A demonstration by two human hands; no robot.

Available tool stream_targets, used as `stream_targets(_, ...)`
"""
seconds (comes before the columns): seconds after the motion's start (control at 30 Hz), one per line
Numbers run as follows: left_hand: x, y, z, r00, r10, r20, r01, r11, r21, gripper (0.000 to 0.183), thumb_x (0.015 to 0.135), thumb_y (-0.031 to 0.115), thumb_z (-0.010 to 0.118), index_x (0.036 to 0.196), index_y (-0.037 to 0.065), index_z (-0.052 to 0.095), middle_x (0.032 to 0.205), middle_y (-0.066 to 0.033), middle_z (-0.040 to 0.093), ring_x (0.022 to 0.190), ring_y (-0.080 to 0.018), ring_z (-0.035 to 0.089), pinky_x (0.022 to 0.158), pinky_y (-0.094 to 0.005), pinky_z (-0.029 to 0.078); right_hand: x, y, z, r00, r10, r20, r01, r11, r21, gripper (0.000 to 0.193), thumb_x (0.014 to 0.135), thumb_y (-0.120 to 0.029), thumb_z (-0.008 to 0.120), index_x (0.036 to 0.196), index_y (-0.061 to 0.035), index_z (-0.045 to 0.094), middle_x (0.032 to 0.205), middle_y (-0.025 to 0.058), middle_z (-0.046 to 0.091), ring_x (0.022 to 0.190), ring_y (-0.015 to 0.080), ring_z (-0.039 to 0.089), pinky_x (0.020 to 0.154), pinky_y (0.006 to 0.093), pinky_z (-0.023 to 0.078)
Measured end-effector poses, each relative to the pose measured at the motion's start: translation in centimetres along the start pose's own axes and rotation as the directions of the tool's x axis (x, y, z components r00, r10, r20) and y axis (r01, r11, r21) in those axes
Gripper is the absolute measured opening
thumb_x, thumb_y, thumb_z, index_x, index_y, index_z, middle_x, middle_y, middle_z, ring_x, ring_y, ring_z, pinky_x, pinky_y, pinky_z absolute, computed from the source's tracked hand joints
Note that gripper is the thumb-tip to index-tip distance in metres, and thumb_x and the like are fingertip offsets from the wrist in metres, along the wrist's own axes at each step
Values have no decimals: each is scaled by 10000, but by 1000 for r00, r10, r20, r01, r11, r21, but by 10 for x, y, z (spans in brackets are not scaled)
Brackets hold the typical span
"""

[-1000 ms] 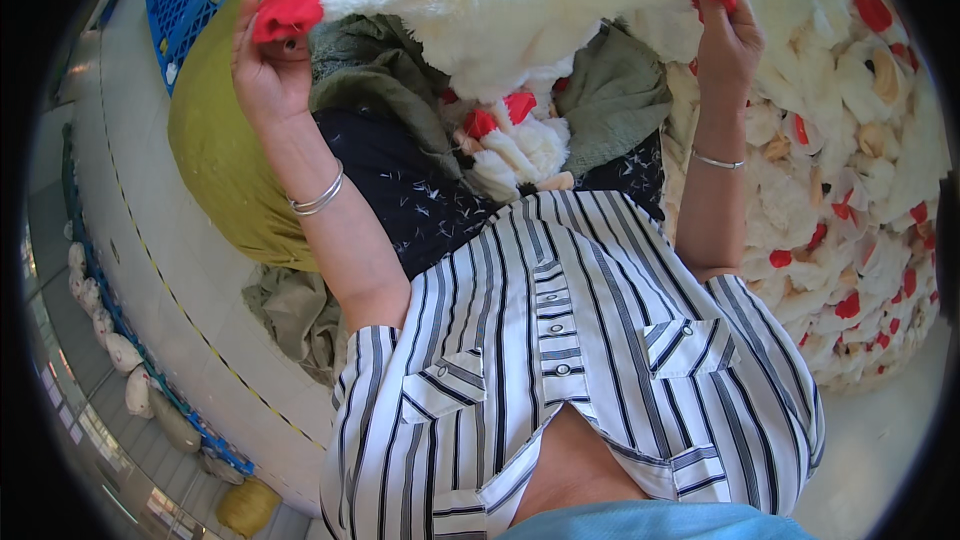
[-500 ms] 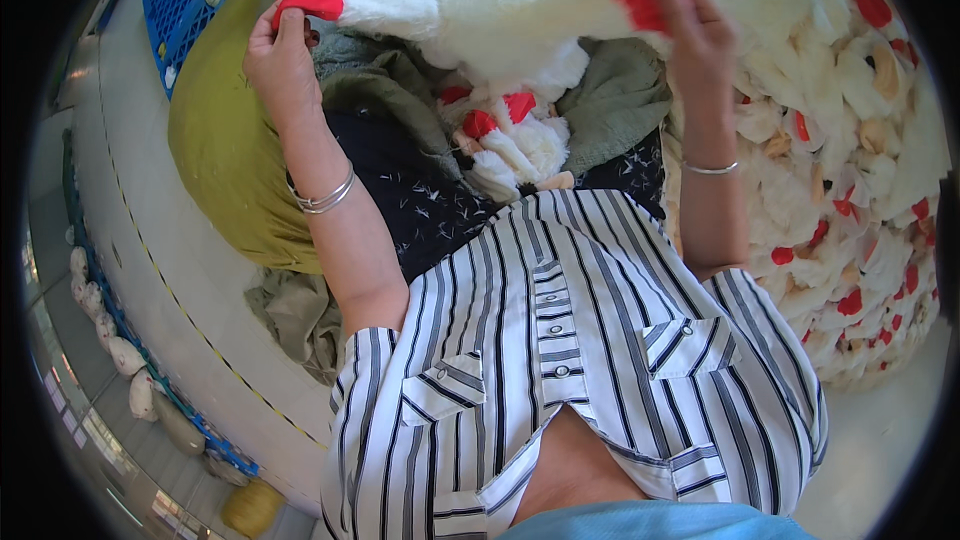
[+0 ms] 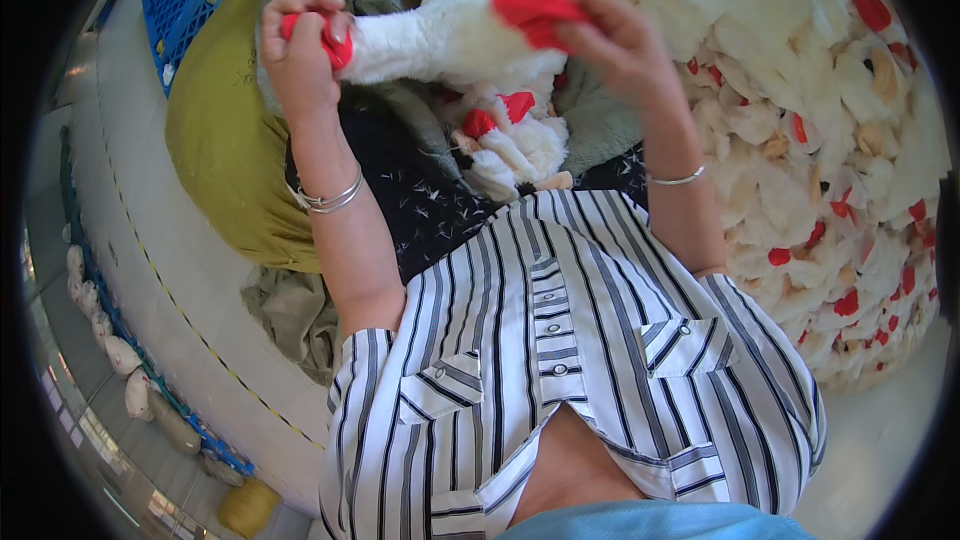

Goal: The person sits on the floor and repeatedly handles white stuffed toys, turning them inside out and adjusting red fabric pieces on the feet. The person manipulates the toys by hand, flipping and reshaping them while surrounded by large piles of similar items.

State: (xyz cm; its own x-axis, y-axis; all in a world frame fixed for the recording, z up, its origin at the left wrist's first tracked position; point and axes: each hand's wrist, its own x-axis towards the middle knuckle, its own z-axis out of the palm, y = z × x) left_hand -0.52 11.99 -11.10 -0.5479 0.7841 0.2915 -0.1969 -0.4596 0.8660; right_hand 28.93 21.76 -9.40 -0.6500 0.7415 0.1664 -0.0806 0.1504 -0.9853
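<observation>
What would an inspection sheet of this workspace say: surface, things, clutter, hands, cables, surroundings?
Surface: dark patterned fabric and grey-green cloth.
Things: white plush piece with red ends, held up; more plush bits below.
Clutter: large heap of white, red and tan pieces, right.
Hands: left hand grips one red end; right hand, blurred, the other.
Cables: nothing seen.
Surroundings: olive-yellow bundle and blue lattice crate, left.

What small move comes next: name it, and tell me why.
Probably smooth out the left red end: it looks bunched in the left hand, while the right hand grips the right red end, so the white plush piece is held at both sides.
</observation>
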Motion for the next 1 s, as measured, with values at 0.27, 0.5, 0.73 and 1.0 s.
stream_targets(0.27,-33,-15,66,820,-354,450,198,913,357,270,919,223,660,1087,14,620,1083,-5,614,806,-15,540,701,-163,441,9,0,52,994,71,80,-69,997,-33,228,862,-65,626,1073,22,634,901,59,642,737,91,576,687,246,490)
stream_targets(0.5,-36,-7,71,819,-410,402,275,894,353,209,894,164,695,1052,34,651,900,55,619,827,-19,552,751,-193,464,7,4,30,995,95,-35,-98,989,-109,206,876,-66,575,1049,25,638,795,32,623,738,69,565,684,241,483)
stream_targets(0.73,-33,-15,65,752,-514,413,275,814,512,161,892,169,701,986,44,662,841,67,607,748,-4,508,676,-176,432,9,4,21,993,64,-102,-71,995,-67,207,878,-43,549,1052,37,628,812,16,625,741,56,557,681,220,473)
stream_targets(1.0,-33,-17,69,745,-515,425,285,821,495,167,885,196,708,957,50,669,779,49,631,704,-9,533,656,-183,455,6,15,4,989,69,-130,-86,988,-126,199,882,-37,537,1050,37,613,809,5,623,711,40,526,634,209,446)
